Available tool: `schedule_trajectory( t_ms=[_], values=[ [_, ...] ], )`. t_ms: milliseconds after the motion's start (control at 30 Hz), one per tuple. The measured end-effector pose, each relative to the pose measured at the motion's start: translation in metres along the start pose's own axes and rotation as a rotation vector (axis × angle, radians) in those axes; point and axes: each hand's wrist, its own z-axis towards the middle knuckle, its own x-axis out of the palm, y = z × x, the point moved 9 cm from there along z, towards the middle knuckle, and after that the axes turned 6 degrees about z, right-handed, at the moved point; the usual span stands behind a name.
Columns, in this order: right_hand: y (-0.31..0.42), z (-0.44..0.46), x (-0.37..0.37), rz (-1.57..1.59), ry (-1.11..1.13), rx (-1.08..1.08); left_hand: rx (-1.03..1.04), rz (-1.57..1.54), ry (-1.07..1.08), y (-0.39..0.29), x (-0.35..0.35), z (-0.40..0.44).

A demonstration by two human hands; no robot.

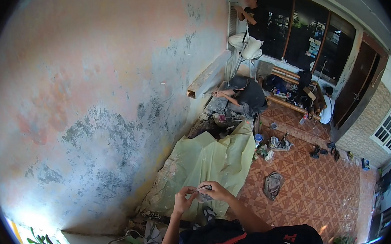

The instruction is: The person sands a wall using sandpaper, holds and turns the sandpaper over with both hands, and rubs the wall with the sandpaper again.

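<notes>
Both my hands meet in front of me above a pale green plastic sheet [211, 155]. My left hand [183, 201] has its fingers pinched together, close against the fingertips of the other hand. My right hand [215, 191] is closed around a small dark object [206, 187], too small to name. Something thin and greyish hangs just under the right fingers, and its kind is unclear. What the left fingertips pinch, if anything, is hidden.
A peeling wall [107, 129] rises on the left. Ahead, one person [245, 96] crouches and another [253, 25] is up on a stepladder [241, 57]. A crumpled grey bag [273, 185] lies on the patterned tile floor [310, 186]; a cluttered bamboo bench [284, 74] stands beyond.
</notes>
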Motion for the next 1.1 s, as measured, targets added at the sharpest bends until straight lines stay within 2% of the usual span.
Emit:
schedule_trajectory(
  t_ms=[167,267,367,467,567,767,967,1100],
  values=[
    [-0.005,-0.006,0.004,-0.016,-0.02,0.013,0.053,-0.003,0.028,0.009,0.007,-0.004],
    [-0.004,-0.009,0.002,-0.067,-0.065,0.097,0.007,-0.124,0.07,0.027,0.013,-0.007],
    [-0.002,-0.007,0.008,-0.075,-0.024,0.057,-0.073,-0.271,0.103,0.043,0.016,-0.013],
    [0.003,-0.012,0.017,-0.105,0.03,0.139,-0.127,-0.31,0.175,0.049,0.016,-0.021],
    [0.001,-0.015,0.025,-0.186,0.108,0.146,-0.192,-0.552,0.29,0.047,0.019,-0.031],
    [0.005,-0.024,0.044,-0.271,0.217,0.128,-0.137,-0.341,0.441,0.055,0.016,-0.042],
    [0.017,-0.023,0.063,-0.297,0.316,0.057,-0.098,-0.375,0.515,0.041,0.005,-0.052],
    [0.017,-0.023,0.072,-0.316,0.398,0.051,-0.131,-0.444,0.546,0.054,0.009,-0.06]
  ],
)
